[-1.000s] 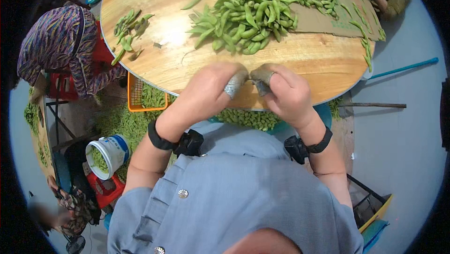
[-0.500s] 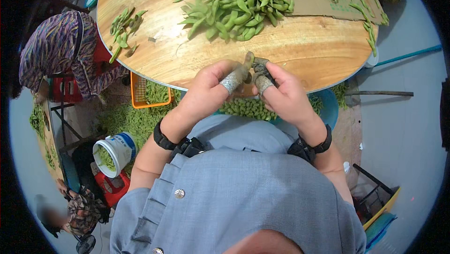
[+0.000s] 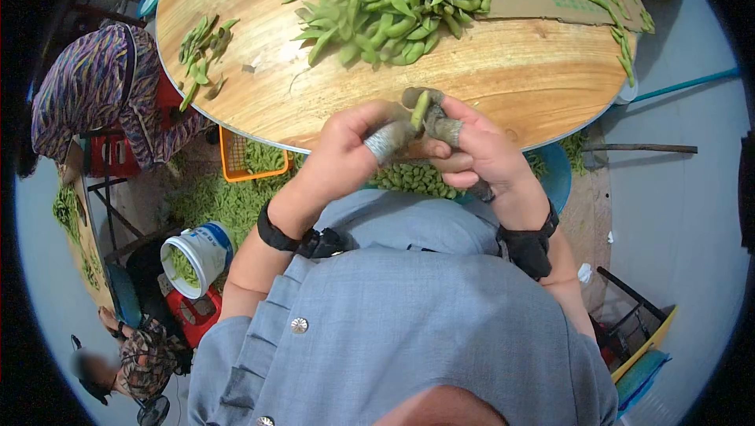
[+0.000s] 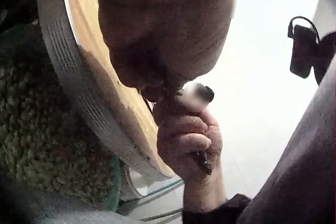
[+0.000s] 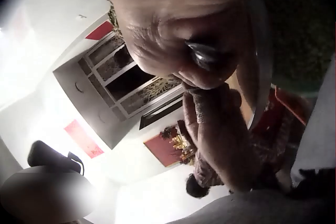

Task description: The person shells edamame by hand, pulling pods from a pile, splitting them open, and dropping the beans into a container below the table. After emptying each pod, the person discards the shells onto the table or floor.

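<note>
In the head view a green pod is held between the two hands, just over the near edge of the round wooden table. The left hand curls its fingers and taped thumb at the pod's lower end. The right hand pinches the pod from the other side with its wrapped thumb and index finger, its other fingers curled below. A large heap of pods lies beyond the hands. Both wrist views are dark, and the pod cannot be made out there.
Cardboard with more pods lies at the far right, a small pod pile at the left. Below the table edge are a blue basin, an orange crate and a white bucket. Other people sit at the left.
The hands were close together over the table edge; a pod now shows between them. The right hand has turned, showing its lower fingers. The view has shifted slightly, so the table sits higher.
</note>
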### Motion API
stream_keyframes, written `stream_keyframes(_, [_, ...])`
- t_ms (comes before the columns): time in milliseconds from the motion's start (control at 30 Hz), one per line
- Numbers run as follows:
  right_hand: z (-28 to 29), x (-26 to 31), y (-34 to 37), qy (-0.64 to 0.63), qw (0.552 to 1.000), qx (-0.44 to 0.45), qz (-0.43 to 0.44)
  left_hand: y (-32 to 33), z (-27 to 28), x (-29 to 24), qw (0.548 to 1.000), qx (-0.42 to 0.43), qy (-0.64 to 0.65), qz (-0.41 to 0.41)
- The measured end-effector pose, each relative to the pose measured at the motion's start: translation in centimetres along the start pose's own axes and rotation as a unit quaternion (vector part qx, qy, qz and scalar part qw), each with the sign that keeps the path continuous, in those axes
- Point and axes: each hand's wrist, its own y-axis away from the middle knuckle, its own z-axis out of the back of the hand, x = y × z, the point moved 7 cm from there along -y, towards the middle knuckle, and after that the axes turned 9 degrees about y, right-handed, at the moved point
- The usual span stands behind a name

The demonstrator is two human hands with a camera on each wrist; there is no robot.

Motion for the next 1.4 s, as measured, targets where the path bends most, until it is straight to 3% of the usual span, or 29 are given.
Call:
stream_keyframes(33, [-0.4, 0.0, 0.1, -0.063, 0.996, 0.058, 0.004, 0.0, 0.1, 1.3, 0.987, 0.021, 0.127, 0.096])
stream_keyframes(67, [-0.4, -0.1, 0.2, -0.065, 0.996, 0.057, 0.003, 0.4, -0.4, 2.4, 0.948, 0.041, 0.253, 0.19])
stream_keyframes(133, [-0.3, 0.0, 0.2, -0.086, 0.995, 0.053, 0.002, 0.3, -1.0, 2.0, 0.941, 0.058, 0.28, 0.183])
stream_keyframes(167, [-0.8, 0.1, 0.4, -0.086, 0.995, 0.053, 0.003, 0.3, -0.8, 2.0, 0.956, 0.049, 0.228, 0.176])
stream_keyframes(233, [-0.7, 0.3, 0.8, 0.04, 0.996, -0.078, 0.005, 0.3, -1.3, 2.1, 0.969, 0.039, 0.175, 0.17])
stream_keyframes(300, [-0.9, 0.4, 0.9, 0.066, 0.994, -0.089, 0.018, 0.0, -1.8, 0.9, 0.988, 0.006, 0.149, 0.036])
stream_keyframes(433, [-0.9, 1.2, 1.4, 0.098, 0.992, -0.077, 0.022, 0.0, -0.8, -0.5, 0.999, 0.02, 0.029, 0.021])
stream_keyframes(500, [-1.0, 1.4, 1.6, 0.1, 0.992, -0.067, 0.023, 0.1, -1.1, -2.0, 0.99, 0.039, -0.132, -0.042])
stream_keyframes(633, [-1.0, 1.0, 1.6, 0.101, 0.993, -0.055, 0.024, 0.5, -1.2, -1.8, 0.984, 0.024, -0.145, -0.103])
stream_keyframes(667, [-0.8, 0.8, 1.7, 0.099, 0.993, -0.056, 0.025, 0.5, -1.1, 0.5, 0.994, 0.045, 0.086, 0.058])
stream_keyframes(700, [-0.8, 0.3, 1.8, 0.039, 0.998, -0.042, 0.013, 1.2, -1.9, 2.5, 0.924, 0.062, 0.31, 0.217])
stream_keyframes(733, [-0.9, -0.1, 1.9, -0.02, 0.999, -0.027, 0.002, 1.3, -1.9, 2.7, 0.923, 0.064, 0.311, 0.219])
stream_keyframes(800, [-0.7, -0.5, 1.8, -0.024, 0.999, -0.029, 0.006, 1.5, -3.2, 2.8, 0.799, 0.117, 0.526, 0.267])
stream_keyframes(867, [-0.9, -0.6, 1.8, -0.028, 0.999, -0.028, 0.009, 1.3, -3.4, 2.2, 0.772, 0.141, 0.553, 0.281])
stream_keyframes(900, [-0.7, -0.3, 1.8, 0.019, 0.998, -0.058, 0.01, 0.9, -2.5, 2.1, 0.893, 0.104, 0.35, 0.264])
stream_keyframes(933, [-0.5, -0.1, 1.8, 0.066, 0.994, -0.088, 0.011, 0.6, -1.5, 1.7, 0.962, 0.06, 0.127, 0.233])
stream_keyframes(967, [-0.7, -0.1, 1.8, 0.065, 0.994, -0.087, 0.011, 0.3, -1.5, 1.2, 0.994, 0.021, 0.081, 0.069])
stream_keyframes(1000, [-0.9, 0.0, 1.7, 0.097, 0.991, -0.096, 0.013, 0.3, -1.4, 1.0, 0.994, 0.02, 0.08, 0.071])
stream_keyframes(1033, [-1.0, 0.1, 1.7, 0.13, 0.986, -0.105, 0.016, 0.2, -1.1, -0.8, 0.99, 0.016, -0.134, -0.03])
stream_keyframes(1067, [-1.3, 0.1, 1.7, 0.13, 0.986, -0.103, 0.017, 0.4, -1.4, -2.2, 0.931, 0.011, -0.34, -0.129])
stream_keyframes(1133, [-1.5, 0.7, 1.9, 0.191, 0.973, -0.122, 0.043, 0.4, -1.4, -2.4, 0.929, 0.003, -0.341, -0.142])
stream_keyframes(1233, [-1.4, 0.8, 2.2, 0.206, 0.967, -0.137, 0.053, 0.5, -1.4, -2.9, 0.943, 0.01, -0.283, -0.174])
stream_keyframes(1267, [-1.2, 0.7, 2.3, 0.206, 0.967, -0.139, 0.053, 0.3, -0.7, -0.9, 0.995, 0.038, -0.097, 0.002])
stream_keyframes(1300, [-1.0, 0.4, 2.3, 0.201, 0.971, -0.119, 0.054, 1.0, -1.0, 1.3, 0.977, 0.063, 0.095, 0.18])
stream_keyframes(1333, [-0.8, 0.2, 2.3, 0.197, 0.974, -0.099, 0.054, 1.1, -0.8, 1.3, 0.977, 0.063, 0.094, 0.18])
stream_keyframes(1367, [-0.4, 0.3, 2.5, 0.196, 0.974, -0.1, 0.054, 1.3, -1.4, 1.6, 0.937, 0.088, 0.261, 0.216])
stream_keyframes(1400, [-0.2, 0.2, 2.7, 0.203, 0.975, -0.079, 0.039, 1.6, -2.1, 1.4, 0.867, 0.11, 0.419, 0.245])
